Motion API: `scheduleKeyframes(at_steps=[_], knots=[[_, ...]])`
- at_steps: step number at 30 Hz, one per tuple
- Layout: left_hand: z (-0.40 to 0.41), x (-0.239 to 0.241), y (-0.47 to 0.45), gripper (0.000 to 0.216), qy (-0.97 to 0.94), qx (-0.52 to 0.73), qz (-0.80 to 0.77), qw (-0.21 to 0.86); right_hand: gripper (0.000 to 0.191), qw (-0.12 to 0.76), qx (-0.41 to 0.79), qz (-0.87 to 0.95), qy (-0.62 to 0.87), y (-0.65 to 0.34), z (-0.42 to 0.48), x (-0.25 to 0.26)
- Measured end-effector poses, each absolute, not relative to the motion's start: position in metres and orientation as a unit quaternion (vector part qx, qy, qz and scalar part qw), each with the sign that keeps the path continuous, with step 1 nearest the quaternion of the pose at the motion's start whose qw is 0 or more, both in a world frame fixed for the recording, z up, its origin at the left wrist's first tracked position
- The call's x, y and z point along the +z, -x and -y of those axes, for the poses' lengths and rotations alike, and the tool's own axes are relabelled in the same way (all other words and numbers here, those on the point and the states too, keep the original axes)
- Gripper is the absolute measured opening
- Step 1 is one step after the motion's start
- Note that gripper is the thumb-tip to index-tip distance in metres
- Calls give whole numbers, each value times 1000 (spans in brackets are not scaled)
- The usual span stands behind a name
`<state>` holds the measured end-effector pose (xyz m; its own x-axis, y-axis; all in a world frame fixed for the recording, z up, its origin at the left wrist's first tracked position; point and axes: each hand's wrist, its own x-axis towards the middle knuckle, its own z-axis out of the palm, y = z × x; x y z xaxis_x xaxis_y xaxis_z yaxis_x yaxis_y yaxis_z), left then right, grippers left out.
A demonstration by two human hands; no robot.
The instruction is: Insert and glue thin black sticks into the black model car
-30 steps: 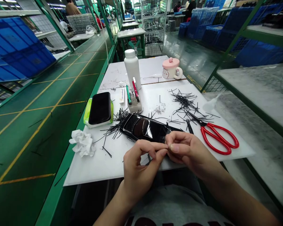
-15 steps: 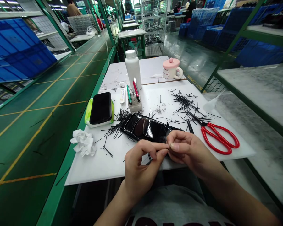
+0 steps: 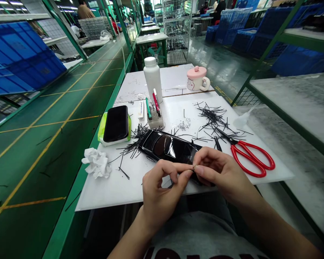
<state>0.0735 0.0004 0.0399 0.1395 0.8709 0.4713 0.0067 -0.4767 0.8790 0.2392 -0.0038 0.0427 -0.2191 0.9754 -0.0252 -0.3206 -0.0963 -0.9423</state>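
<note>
My left hand [image 3: 164, 187] and my right hand [image 3: 221, 172] meet fingertip to fingertip over the near edge of the white table. Both are pinched around a tiny dark piece, too small to name. Just behind them lies a glossy black model car [image 3: 167, 146], its near end partly hidden by my fingers. Red-handled scissors [image 3: 251, 158] rest to the right of my right hand, blades pointing away to the left. Thin black strips lie in one pile [image 3: 212, 116] behind the scissors and another pile [image 3: 136, 138] at the car's left end.
Crumpled tissue [image 3: 96, 163] and a phone [image 3: 116, 123] on a green pack are at left. A small holder with pens [image 3: 155, 122], a white bottle [image 3: 152, 79] and a pink-lidded mug [image 3: 196, 79] stand farther back. A green conveyor [image 3: 70, 118] runs along the left; a shelf [image 3: 299, 97] is at right.
My right hand's fingers have shifted slightly and part a little more from the left fingertips, showing the tiny dark piece. My left hand stays nearly still.
</note>
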Motion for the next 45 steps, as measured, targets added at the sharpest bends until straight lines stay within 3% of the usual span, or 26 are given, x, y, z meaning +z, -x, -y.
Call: scheduleKeyframes(at_steps=[15,25,33,40,45], knots=[[1,42,-72,34,-666,550,-341,371,5,455,532,562,441,-243,6,54],[2,45,-72,34,-659,551,-356,367,15,466,236,731,439,-239,15,61],[5,48,-73,34,-668,536,-380,349,15,468,111,774,412,-237,15,60],[5,50,-73,30,-666,520,-377,379,19,447,47,803,391,-239,16,57],[2,48,-70,31,-683,520,-387,336,21,472,55,786,396,-239,19,58]])
